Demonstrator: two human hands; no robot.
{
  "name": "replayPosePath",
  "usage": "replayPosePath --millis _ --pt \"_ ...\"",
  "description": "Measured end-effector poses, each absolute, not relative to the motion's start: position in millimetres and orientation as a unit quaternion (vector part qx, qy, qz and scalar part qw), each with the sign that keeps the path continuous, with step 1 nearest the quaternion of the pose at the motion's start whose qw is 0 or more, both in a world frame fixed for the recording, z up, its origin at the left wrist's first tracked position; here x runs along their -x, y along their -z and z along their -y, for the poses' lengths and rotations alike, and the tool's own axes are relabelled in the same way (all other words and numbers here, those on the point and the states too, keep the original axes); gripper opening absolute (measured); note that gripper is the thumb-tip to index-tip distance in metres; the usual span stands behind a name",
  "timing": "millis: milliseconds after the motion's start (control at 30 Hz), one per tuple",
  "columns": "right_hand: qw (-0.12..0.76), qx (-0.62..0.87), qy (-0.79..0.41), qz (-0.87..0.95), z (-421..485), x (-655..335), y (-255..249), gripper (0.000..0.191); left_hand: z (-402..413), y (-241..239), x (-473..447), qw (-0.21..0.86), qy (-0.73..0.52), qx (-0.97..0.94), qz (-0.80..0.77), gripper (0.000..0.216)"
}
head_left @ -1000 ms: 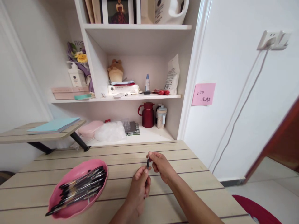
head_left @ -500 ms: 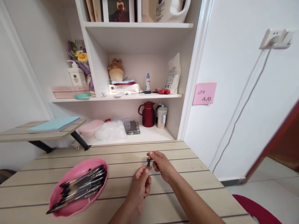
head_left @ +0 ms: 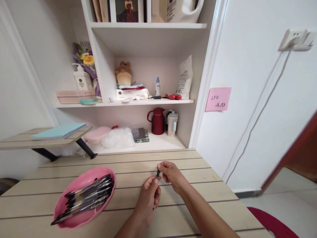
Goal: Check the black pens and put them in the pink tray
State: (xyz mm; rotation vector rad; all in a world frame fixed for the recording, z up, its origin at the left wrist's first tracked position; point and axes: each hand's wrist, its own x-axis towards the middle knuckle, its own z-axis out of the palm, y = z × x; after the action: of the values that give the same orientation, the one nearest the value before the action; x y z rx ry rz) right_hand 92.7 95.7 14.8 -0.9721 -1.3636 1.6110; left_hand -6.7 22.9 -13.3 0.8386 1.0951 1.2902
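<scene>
Evidently, both hands were closed together on one slim dark pen (head_left: 158, 173), held upright just above the wooden table (head_left: 99, 163). The left hand (head_left: 148, 195) pinched the lower barrel; the right hand (head_left: 172, 175) pinched the top end. I judged the pen light, stiff and smooth-sided, hence liable to slip or roll. A fingertip pinch near each end suited it best. Spare pens (head_left: 86, 196) lay in a pink bowl (head_left: 74, 181), well apart to the left.
</scene>
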Motion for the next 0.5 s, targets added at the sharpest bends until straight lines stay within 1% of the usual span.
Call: replayPosePath --millis 133,500 --pt "0.401 0.374 -0.646 0.531 -95.7 -92.7 -15.6 0.032 -22.4 12.2 6.0 0.581 -0.557 -0.357 -0.473 0.034" --pt "0.398 0.377 -0.653 0.523 -95.7 -93.7 -15.9 0.033 -21.9 11.7 6.4 0.581 -0.553 -0.365 -0.473 0.039"
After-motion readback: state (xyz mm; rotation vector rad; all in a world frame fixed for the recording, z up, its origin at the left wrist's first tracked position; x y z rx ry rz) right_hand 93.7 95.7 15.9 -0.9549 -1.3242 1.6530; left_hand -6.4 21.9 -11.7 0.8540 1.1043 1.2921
